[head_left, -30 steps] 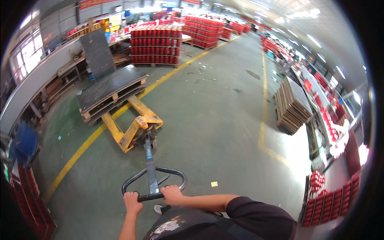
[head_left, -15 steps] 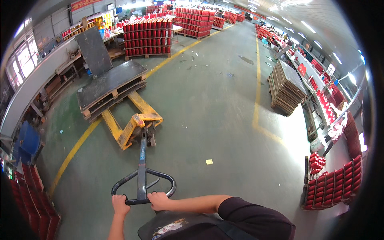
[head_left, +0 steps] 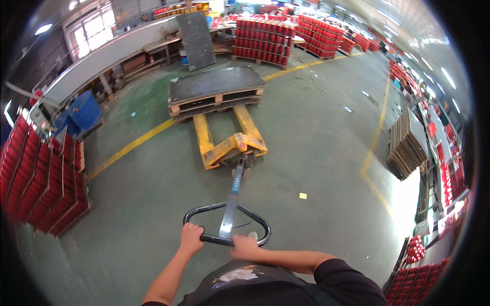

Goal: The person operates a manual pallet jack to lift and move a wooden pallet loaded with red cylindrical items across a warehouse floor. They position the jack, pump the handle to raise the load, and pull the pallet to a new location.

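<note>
My left hand (head_left: 192, 238) is wrapped round the left end of the crossbar on the black loop handle (head_left: 264, 227) of a pallet jack. Right of the grey shaft, my right hand (head_left: 246, 247) grips the same bar. The shaft runs forward to the yellow pallet jack body (head_left: 235, 144), whose two forks reach under a short stack of wooden pallets (head_left: 217, 84) with a dark flat top. The fork tips are hidden beneath the pallets.
Stacks of red cylinders (head_left: 43, 183) stand at the left, at the back (head_left: 262, 42) and at the lower right. A blue bin (head_left: 86, 112) is at the left. Leaning boards (head_left: 407, 140) stand at the right. Yellow lines (head_left: 130, 148) and a paper scrap (head_left: 303, 196) mark the floor.
The view has turned left, so the jack, pallets and surroundings appear farther right. Both hands keep hold of the handle, and its shaft now slants differently relative to the yellow body.
</note>
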{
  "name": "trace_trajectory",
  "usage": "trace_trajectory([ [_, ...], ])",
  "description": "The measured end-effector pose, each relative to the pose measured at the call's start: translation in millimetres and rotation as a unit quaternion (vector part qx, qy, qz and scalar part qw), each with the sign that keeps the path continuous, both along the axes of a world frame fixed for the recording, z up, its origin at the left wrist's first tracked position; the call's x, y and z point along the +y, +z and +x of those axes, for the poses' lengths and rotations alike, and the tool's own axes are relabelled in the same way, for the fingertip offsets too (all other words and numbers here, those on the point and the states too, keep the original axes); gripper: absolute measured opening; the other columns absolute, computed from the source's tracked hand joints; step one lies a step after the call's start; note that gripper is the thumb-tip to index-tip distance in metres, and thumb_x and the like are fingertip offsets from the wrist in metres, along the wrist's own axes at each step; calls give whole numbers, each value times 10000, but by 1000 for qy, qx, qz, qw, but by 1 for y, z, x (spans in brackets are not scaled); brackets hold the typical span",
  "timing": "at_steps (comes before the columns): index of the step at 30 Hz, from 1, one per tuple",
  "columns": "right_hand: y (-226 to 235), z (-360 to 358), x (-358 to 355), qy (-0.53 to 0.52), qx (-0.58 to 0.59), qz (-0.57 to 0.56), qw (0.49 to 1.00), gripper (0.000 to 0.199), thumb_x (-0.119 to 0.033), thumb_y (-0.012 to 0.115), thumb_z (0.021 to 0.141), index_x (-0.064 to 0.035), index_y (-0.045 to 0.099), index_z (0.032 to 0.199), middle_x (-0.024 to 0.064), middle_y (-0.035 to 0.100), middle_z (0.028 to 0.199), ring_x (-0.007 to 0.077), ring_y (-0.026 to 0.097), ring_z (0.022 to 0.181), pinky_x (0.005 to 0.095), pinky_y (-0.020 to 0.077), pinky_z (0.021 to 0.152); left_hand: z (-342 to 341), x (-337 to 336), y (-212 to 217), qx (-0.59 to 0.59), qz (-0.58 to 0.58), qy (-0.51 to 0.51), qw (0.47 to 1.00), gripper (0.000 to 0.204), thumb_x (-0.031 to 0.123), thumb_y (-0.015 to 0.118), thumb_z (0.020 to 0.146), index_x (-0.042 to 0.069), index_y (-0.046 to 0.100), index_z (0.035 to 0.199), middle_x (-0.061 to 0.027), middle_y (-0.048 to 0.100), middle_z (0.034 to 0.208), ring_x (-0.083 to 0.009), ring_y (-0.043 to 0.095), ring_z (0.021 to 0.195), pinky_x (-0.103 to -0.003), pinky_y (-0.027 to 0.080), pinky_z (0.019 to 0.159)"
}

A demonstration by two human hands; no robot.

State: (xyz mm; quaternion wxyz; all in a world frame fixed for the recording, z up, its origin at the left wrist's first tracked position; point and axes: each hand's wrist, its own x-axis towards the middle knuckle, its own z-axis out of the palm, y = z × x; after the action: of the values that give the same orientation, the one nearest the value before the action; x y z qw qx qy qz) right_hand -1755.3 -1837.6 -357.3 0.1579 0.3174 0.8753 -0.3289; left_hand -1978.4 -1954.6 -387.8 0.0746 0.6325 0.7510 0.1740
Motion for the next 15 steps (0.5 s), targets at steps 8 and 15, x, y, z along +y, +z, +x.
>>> trace_trajectory([
  [8,56,-36,-62,25,-9,16,1000,406,-319,652,771,-32,554,1041,189,644,988,377,645,924,479,525,794,-43,-63,52,-25,13,-15,999,206,98,677,565,90,567,740,-88,595,798,-296,554,862,-411,417,835],
  [15,115,13,-44,15,-14,52,998,285,-249,620,782,-50,565,978,181,650,955,383,635,910,497,503,763,0,-53,107,-49,25,-51,997,219,142,687,578,89,573,757,-81,592,747,-286,573,805,-417,418,789],
])
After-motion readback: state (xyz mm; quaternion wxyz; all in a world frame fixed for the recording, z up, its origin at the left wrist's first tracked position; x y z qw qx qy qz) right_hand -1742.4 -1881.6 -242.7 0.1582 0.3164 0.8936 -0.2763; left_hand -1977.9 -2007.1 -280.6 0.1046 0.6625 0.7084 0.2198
